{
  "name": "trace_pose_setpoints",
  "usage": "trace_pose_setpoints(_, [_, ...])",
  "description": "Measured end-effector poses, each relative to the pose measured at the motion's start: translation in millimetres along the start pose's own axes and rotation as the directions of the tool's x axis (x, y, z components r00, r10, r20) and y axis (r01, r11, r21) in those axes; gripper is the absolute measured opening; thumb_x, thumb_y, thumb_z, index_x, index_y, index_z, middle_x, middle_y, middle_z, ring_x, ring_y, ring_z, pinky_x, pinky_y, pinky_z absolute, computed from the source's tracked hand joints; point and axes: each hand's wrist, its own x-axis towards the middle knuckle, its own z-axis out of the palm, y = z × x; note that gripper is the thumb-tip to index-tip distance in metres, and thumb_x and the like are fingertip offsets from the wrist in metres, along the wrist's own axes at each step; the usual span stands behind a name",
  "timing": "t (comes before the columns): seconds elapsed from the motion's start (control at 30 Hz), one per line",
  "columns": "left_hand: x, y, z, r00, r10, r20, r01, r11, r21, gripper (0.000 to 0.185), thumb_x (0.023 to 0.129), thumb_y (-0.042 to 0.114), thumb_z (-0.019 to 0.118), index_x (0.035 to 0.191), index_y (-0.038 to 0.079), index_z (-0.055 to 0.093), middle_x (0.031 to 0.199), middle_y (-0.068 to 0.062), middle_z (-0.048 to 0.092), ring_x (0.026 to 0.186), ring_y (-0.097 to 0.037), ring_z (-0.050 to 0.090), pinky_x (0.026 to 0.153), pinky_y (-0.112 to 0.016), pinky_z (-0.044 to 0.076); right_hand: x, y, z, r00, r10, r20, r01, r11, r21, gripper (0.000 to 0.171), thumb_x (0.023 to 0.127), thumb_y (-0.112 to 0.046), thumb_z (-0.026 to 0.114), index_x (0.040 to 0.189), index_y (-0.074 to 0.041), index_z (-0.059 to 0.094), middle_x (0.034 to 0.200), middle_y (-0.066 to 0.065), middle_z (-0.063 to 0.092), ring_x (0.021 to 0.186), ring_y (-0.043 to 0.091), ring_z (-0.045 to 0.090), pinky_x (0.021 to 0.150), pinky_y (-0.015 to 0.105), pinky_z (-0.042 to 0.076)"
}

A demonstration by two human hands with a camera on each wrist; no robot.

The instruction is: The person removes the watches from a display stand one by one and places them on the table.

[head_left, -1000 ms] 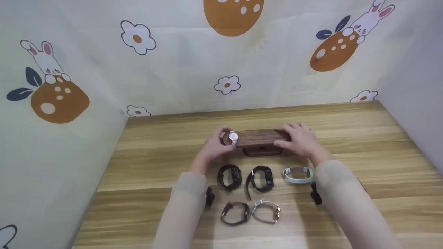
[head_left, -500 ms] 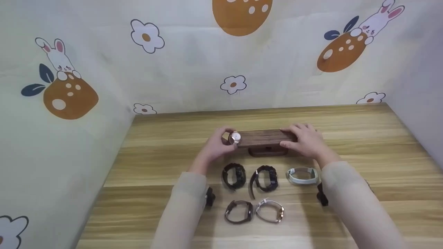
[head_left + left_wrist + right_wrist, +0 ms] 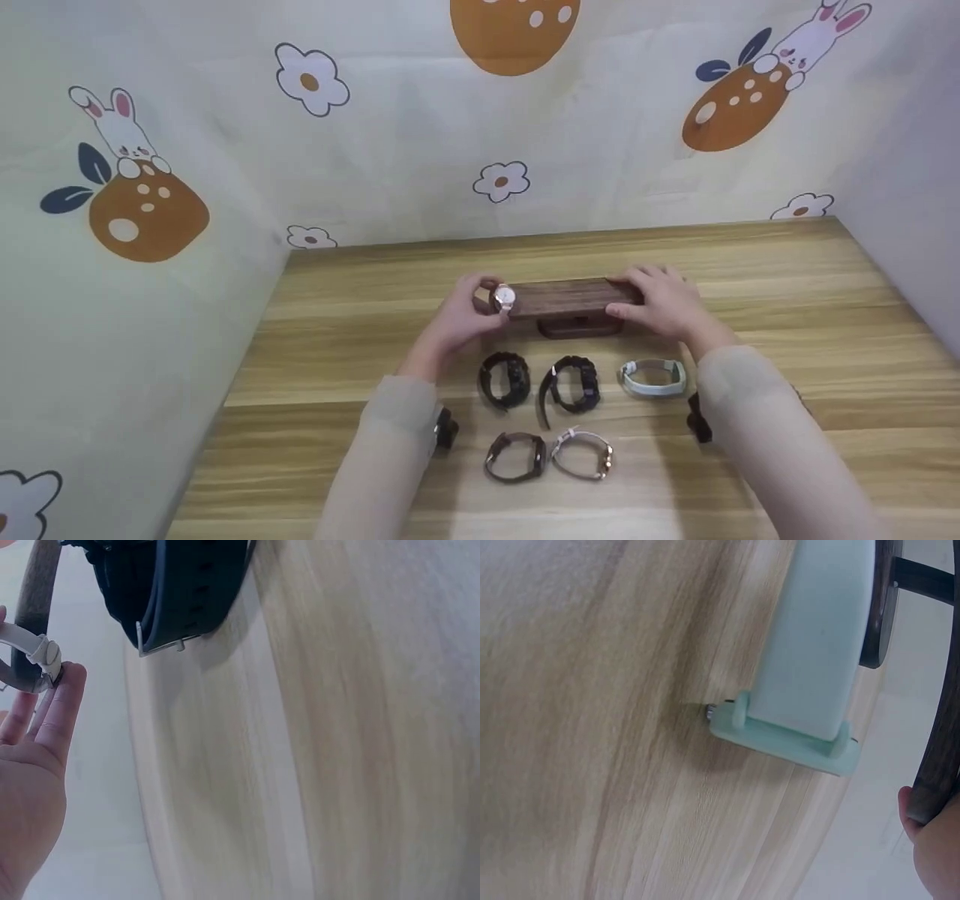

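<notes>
A dark wooden bar stand [image 3: 570, 298] lies across the middle of the table [image 3: 787, 315]. My left hand [image 3: 484, 304] is at the bar's left end, with its fingers curled round a watch with a white face [image 3: 505, 298]. In the left wrist view the fingertips [image 3: 64, 694] touch that watch's pale strap [image 3: 30, 652]. My right hand [image 3: 628, 300] grips the bar's right end, fingers over the top. In the right wrist view the dark bar [image 3: 939, 757] shows above one fingertip [image 3: 934, 847].
Several watches lie in front of the stand: two black ones [image 3: 502, 380] [image 3: 571, 384], a pale green one [image 3: 652, 376] [image 3: 817, 667], a brown one [image 3: 515, 456] and a white one [image 3: 583, 454]. Printed fabric walls [image 3: 150, 225] close the table at the left, back and right.
Both hands stay at the ends of the bar and the left still holds the white-faced watch. Only the head view has shifted a little.
</notes>
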Motion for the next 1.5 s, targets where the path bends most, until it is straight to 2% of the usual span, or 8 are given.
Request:
trace_pose_setpoints(0.2, [-5.3,3.2,-3.8,1.000,0.010,-0.008,-0.011,1.000,-0.026,0.053,0.071,0.007,0.074,0.120,0.010,0.053,0.120,-0.009,0.044,0.094,-0.028,0.057,0.076,-0.031,0.053,-0.7,-0.1,-1.1,1.000,0.006,0.009,-0.006,1.000,0.018,0.060,0.083,-0.051,0.063,0.132,-0.017,0.052,0.136,0.017,0.044,0.121,0.042,0.034,0.097,0.066,0.021])
trace_pose_setpoints(0.63, [-12.7,9.8,-5.9,0.996,0.093,0.007,-0.092,0.995,-0.039,0.053,0.073,0.004,0.073,0.121,0.004,0.050,0.121,-0.015,0.041,0.093,-0.027,0.058,0.077,-0.030,0.054,-2.7,0.7,-2.0,1.000,0.008,0.000,-0.008,1.000,0.006,0.061,0.083,-0.053,0.061,0.132,-0.018,0.052,0.135,0.017,0.046,0.121,0.042,0.035,0.094,0.069,0.021])
trace_pose_setpoints(0.93, [-16.4,14.6,-6.4,0.996,0.086,0.017,-0.085,0.994,-0.062,0.055,0.072,0.002,0.074,0.121,0.006,0.051,0.122,-0.013,0.042,0.096,-0.028,0.058,0.079,-0.031,0.053,-2.6,1.1,-1.4,1.000,0.017,0.011,-0.017,1.000,0.008,0.062,0.083,-0.054,0.061,0.132,-0.018,0.051,0.135,0.015,0.045,0.120,0.040,0.035,0.094,0.067,0.023])
trace_pose_setpoints(1.23, [-19.4,26.2,2.2,0.990,0.114,0.086,-0.105,0.989,-0.101,0.054,0.073,0.002,0.073,0.121,0.006,0.048,0.120,-0.012,0.045,0.096,-0.026,0.058,0.080,-0.032,0.053,-2.6,1.2,-1.6,1.000,0.006,-0.006,-0.006,1.000,0.001,0.063,0.082,-0.056,0.060,0.132,-0.018,0.051,0.134,0.015,0.046,0.120,0.040,0.035,0.094,0.067,0.023])
trace_pose_setpoints(1.5, [-21.3,36.7,20.1,0.968,0.186,0.167,-0.166,0.978,-0.125,0.053,0.073,0.002,0.075,0.119,0.004,0.049,0.112,-0.011,0.050,0.095,-0.025,0.056,0.083,-0.032,0.051,-3.8,-1.0,-0.9,1.000,0.023,-0.001,-0.023,1.000,-0.013,0.063,0.083,-0.055,0.060,0.133,-0.018,0.051,0.133,0.017,0.047,0.118,0.041,0.037,0.092,0.065,0.026])
